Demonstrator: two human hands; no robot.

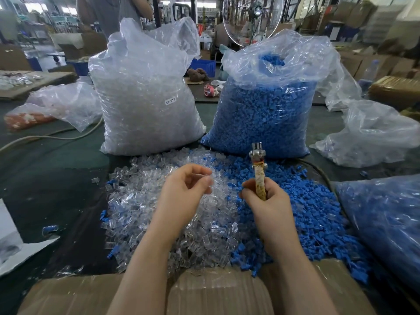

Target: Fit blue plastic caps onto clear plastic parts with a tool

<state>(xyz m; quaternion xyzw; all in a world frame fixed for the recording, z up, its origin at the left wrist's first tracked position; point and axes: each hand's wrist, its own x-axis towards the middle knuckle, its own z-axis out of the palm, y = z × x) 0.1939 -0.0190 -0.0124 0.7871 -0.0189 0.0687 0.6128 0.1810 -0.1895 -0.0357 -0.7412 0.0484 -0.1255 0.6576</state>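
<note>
We start at the small clear plastic part (205,177) pinched between the thumb and curled fingers of our left hand (186,187), held just above the loose heap of clear plastic parts (163,212) on the dark worktop (56,178). No blue cap sits on it that we can make out; it is too glassy and small to say more. Just beside it, our right hand (266,198) is clenched round the tape-wrapped handle of the metal-headed hand tool (259,169), whose head points up and away from us, apart from the part. Whether the right fingers also hold a blue cap, we cannot tell.

To the right of the clear heap lies the spread pile of small blue plastic caps (306,201), the two piles touching along their border, with a few blue pieces scattered among the clear ones. Behind them stand a tall clear bag stuffed with clear parts (147,98) and a tall clear bag full of blue caps (266,114), both nearly full. Another bag of blue pieces (386,223) lies at the right, and a brown cardboard box edge (216,292) sits nearest us.

We judge the work barely dented: one part is in hand awaiting its cap, no clear stock of finished pieces shows, and heaps and bags remain to be done
</note>
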